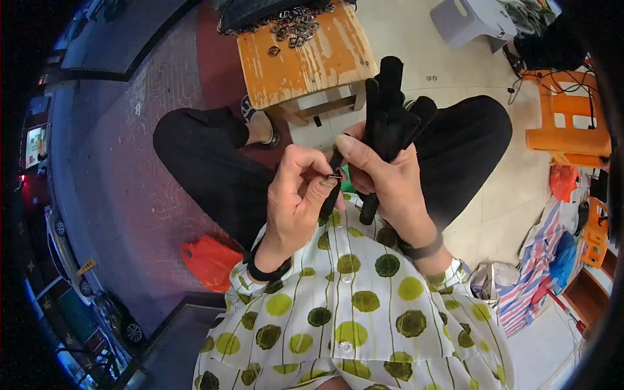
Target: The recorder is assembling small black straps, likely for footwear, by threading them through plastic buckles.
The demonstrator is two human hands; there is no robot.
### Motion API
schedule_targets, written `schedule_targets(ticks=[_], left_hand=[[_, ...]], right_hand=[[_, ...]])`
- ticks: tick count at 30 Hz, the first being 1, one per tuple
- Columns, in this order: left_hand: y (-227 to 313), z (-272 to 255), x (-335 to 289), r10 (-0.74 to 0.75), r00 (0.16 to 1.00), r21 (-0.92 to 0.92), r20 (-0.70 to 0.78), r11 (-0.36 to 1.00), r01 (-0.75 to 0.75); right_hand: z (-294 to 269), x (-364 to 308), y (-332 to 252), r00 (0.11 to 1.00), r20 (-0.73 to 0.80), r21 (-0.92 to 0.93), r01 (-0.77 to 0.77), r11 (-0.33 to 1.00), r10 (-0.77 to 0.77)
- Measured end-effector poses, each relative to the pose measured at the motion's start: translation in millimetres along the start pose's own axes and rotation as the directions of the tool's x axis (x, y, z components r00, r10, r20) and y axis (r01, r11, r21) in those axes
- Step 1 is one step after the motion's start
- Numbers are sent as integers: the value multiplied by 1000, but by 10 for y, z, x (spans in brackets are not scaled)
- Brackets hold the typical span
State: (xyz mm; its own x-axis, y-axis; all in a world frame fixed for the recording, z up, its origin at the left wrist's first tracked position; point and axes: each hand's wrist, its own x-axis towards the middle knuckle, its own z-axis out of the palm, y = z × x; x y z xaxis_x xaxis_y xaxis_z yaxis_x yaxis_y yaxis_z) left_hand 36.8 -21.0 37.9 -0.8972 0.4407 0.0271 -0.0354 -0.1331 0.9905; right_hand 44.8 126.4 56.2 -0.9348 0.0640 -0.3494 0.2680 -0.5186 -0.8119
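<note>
My left hand point(292, 198) is closed in a pinch on a small dark metal buckle point(334, 176), which sits against a narrow black strap. Several black fabric straps point(392, 104) stick up in a bundle from my right hand point(398, 192), whose fingers wrap round them while the thumb presses the strap at the buckle. Both hands meet above my lap, close together. Part of the strap between the fingertips is hidden. Something green shows just behind the hands.
Ahead stands a worn wooden stool point(312, 65) with a pile of metal buckles point(296, 26) and a black bag on it. A red plastic bag point(211, 263) lies at left. At right are an orange chair point(569, 123), a striped bag point(536, 260) and a grey-white plastic box point(465, 23).
</note>
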Motion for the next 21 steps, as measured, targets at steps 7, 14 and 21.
schedule_targets(ticks=[7, 14, 21], left_hand=[[46, 3, -23, 125, 991, -4, 43, 992, -125], [27, 11, -29, 178, 984, 25, 6, 984, -178], [28, 39, -89, 338, 941, 282, -33, 906, -316]], right_hand=[[-39, 5, -17, 976, 132, 232, -202, 951, 175], [13, -13, -45, 993, 44, 97, -116, 988, 112], [47, -45, -92, 980, 89, 229, -195, 954, 179]])
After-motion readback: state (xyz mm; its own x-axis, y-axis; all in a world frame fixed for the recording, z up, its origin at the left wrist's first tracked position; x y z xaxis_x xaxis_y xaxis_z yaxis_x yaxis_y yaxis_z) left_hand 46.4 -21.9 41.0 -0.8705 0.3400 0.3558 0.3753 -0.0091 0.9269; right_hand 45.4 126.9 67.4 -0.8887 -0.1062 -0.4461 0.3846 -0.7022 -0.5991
